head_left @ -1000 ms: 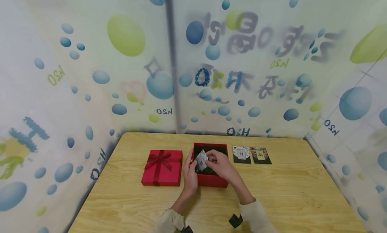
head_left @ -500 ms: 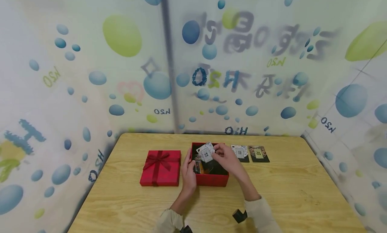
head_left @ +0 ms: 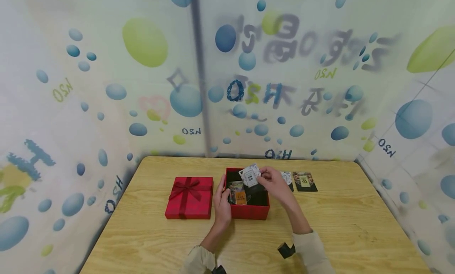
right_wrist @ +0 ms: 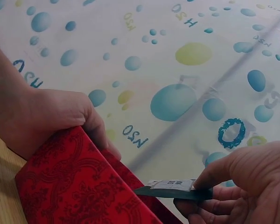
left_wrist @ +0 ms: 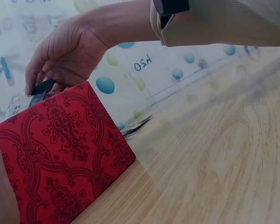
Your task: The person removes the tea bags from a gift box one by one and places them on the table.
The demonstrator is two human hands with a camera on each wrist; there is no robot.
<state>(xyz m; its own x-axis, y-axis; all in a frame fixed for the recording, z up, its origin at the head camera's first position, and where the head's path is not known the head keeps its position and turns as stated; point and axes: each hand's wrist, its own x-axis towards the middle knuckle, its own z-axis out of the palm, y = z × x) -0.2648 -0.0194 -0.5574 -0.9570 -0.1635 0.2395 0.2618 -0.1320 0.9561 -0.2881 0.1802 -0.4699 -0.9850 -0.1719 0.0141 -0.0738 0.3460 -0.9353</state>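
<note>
A red patterned box (head_left: 250,212) stands uncovered on the table, dark inside. My left hand (head_left: 222,205) grips its left wall, fingers outside and thumb over the rim, as the right wrist view also shows (right_wrist: 60,114). Between thumb and fingers my right hand (head_left: 277,185) pinches a white and black packet (head_left: 250,176) above the box's back right part; in the right wrist view the packet (right_wrist: 172,189) lies nearly flat over the rim. Inside the box, near my left thumb, is a dark packet with an orange label (head_left: 240,197).
The red lid with a dark bow (head_left: 192,203) lies left of the box. To its right are a white and black packet (head_left: 287,180), partly behind my right hand, and a dark packet with a yellow-green label (head_left: 304,181). A patterned curtain hangs behind the table (head_left: 142,242).
My right hand has lifted the white and black packet up and to the right from the box's left part. The orange-labelled packet has come into view. My left hand keeps its grip.
</note>
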